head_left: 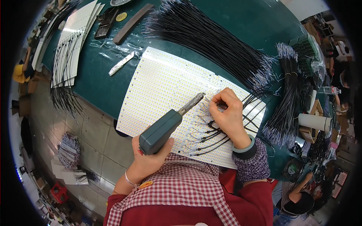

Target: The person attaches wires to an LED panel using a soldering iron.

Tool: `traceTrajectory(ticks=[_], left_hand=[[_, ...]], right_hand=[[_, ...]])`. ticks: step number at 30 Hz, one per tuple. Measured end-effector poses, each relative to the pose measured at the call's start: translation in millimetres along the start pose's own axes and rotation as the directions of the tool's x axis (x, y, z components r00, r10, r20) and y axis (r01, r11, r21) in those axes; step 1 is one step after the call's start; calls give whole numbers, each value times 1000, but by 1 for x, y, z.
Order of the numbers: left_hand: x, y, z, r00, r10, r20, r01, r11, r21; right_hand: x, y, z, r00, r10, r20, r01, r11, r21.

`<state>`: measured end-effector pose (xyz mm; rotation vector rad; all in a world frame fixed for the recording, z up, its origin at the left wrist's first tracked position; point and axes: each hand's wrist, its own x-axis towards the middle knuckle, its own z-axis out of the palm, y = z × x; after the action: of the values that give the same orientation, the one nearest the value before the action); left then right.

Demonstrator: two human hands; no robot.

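The left hand (149, 160) is closed around the soldering gun (162, 132), whose tip extends over the white LED panel (151, 83). The right hand (228, 113) is curled just beside that tip; whether it pinches a wire cannot be determined. Beyond the panel lies a black cable bundle (215, 41).

The green table (249, 22) supports a white panel (151, 90) at near centre. Black wires (211, 39) lie beyond it; a tied bundle (291, 84), right. Far left: white boards (77, 30), dark bar (132, 24).
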<state>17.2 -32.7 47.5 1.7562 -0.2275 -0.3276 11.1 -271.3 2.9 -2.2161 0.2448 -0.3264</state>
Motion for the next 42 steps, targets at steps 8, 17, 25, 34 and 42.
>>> traceTrajectory(ticks=[8, 17, 25, 34, 42], left_hand=[[-1, -3, 2, 999, -48, -13, 47, 998, -42], [-2, -6, 0, 999, -51, 2, 52, 997, -50], [-1, -5, 0, 999, -44, 5, 44, 998, -37], [0, -5, 0, 1000, -29, -4, 29, 999, -24], [-1, -5, 0, 998, -57, 19, 57, 998, -35]], right_hand=[[0, -1, 0, 1000, 23, 1, -23, 1000, 11], [-1, -3, 4, 998, 57, -27, -55, 997, 48], [-3, -1, 5, 999, 15, -29, -15, 1000, 19], [-2, -3, 4, 995, 91, -33, -89, 994, 65], [-3, -4, 6, 998, 35, -49, -34, 999, 17]])
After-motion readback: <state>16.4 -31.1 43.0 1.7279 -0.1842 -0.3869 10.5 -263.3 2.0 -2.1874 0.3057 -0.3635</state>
